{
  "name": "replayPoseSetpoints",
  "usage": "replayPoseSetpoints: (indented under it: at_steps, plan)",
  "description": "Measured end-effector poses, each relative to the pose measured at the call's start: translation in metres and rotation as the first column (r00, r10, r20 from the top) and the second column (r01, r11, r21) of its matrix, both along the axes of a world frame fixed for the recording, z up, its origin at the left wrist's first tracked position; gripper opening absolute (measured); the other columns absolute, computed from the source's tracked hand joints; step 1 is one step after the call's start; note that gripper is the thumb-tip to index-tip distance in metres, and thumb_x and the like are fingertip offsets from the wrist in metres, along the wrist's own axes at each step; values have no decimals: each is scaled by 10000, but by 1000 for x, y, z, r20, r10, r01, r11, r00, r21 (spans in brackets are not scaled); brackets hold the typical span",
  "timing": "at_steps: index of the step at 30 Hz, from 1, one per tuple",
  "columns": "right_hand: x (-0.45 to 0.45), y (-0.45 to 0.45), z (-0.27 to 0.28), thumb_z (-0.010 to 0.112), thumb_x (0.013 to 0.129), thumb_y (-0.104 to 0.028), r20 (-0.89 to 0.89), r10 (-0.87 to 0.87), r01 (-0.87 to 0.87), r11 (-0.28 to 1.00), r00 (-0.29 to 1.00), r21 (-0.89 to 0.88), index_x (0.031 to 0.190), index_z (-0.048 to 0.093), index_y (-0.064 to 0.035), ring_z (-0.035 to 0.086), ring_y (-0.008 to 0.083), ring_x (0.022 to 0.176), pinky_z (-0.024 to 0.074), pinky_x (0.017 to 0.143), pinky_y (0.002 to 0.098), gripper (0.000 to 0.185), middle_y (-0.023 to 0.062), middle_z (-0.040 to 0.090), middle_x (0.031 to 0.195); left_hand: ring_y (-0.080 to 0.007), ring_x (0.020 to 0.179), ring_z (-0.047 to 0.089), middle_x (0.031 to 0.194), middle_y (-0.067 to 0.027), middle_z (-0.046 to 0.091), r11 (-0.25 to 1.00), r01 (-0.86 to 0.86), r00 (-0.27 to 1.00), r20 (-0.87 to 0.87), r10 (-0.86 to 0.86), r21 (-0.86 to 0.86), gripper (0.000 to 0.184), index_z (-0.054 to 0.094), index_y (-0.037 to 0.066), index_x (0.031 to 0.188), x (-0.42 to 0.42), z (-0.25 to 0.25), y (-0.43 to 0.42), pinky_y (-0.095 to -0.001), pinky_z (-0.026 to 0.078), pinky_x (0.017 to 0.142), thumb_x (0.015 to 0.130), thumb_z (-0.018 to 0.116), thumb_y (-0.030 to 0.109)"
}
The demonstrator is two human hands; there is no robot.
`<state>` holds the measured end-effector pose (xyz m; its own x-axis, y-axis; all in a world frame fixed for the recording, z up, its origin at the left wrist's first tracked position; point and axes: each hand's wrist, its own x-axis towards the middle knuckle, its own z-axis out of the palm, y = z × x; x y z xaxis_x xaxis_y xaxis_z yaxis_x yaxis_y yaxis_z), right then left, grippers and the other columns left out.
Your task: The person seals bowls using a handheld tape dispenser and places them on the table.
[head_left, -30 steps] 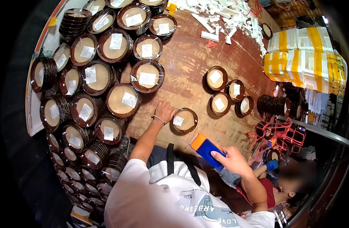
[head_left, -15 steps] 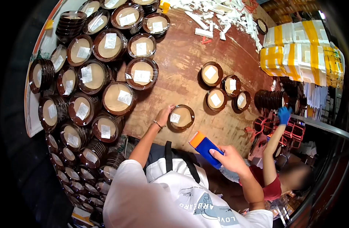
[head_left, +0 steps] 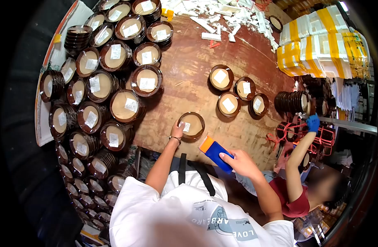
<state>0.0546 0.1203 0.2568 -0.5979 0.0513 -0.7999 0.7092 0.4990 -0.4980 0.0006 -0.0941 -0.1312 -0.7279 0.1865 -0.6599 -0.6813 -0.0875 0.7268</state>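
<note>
The right hand [head_left: 240, 162] has its grip clamped on a blue-and-orange tool [head_left: 218, 155], towards five o'clock from the labelled dish [head_left: 195, 126] on the bench [head_left: 176, 88]. The left hand [head_left: 177, 130] touches the rim at nine o'clock; whether it pinches, I cannot tell.

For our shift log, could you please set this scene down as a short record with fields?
Left hand: at the left rim of a labelled dish
Right hand: gripping a blue-and-orange tool
Farther right: four more labelled dishes
Left side: stacks of labelled dishes
Table: worn, reddish-brown; white scraps at the far side
Another person's hand: blue-gloved, near a row of dishes
</note>
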Motion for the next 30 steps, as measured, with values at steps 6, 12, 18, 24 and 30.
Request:
replayPoseSetpoints:
  at_steps: [6, 12, 18, 24, 30]
  plan:
    - [39, 56, -27, 639, 958, -394, -205, 123, -124, 992, 971, 9, 1052, 732, -15, 625, 159, 603, 512, 623, 355, 401, 104, 653, 680, -235, 889, 728, 1083, -131, 719, 986, -128, 942, 323, 89, 102, 306, 632, 3, 1195, -16, 50, -17, -382, 615, 709, 997, 642, 236]
    - [76, 107, 0, 731, 896, -293, -290, 156, -216, 958, 944, -190, 1012, 729, 8, 623, 155, 650, 505, 642, 332, 322, 113, 670, 725, -219, 973, 719, 1100, -114, 715, 908, -10, 903, 394, -171, 419, 315, 615, -3, 1214, -34, 182, -55, -344, 617, 788, 1001, 647, 226]
    - [77, 104, 23, 829, 789, -319, -697, 347, -540, 839, 627, -69, 824, 673, 2, 618, 338, 698, 533, 784, 384, 359, 151, 640, 729, -239, 1158, 630, 1285, -142, 624, 557, 499, 770, -44, -637, 664, 547, 527, -3, 1368, -22, 247, -69, -395, 522, 975, 949, 700, 305]
    - [75, 88, 51, 831, 763, -370, -849, 498, -722, 652, 177, 231, 860, 649, -47, 655, 257, 729, 514, 970, 395, 383, 86, 596, 697, -279, 1311, 530, 1504, -241, 474, 208, 661, 531, -253, -808, 721, 525, 573, -82, 1345, -12, 327, -31, -416, 438, 1076, 951, 685, 245]
    - [55, 97, 54, 716, 792, -240, -757, 634, -674, 493, -154, 550, 897, 609, -63, 665, 229, 753, 456, 1106, 383, 233, 66, 619, 742, -179, 1202, 588, 1384, -170, 615, -217, 919, -43, -464, -885, 329, 552, 486, -39, 1454, -38, 395, 10, -325, 445, 1037, 1002, 626, 245]
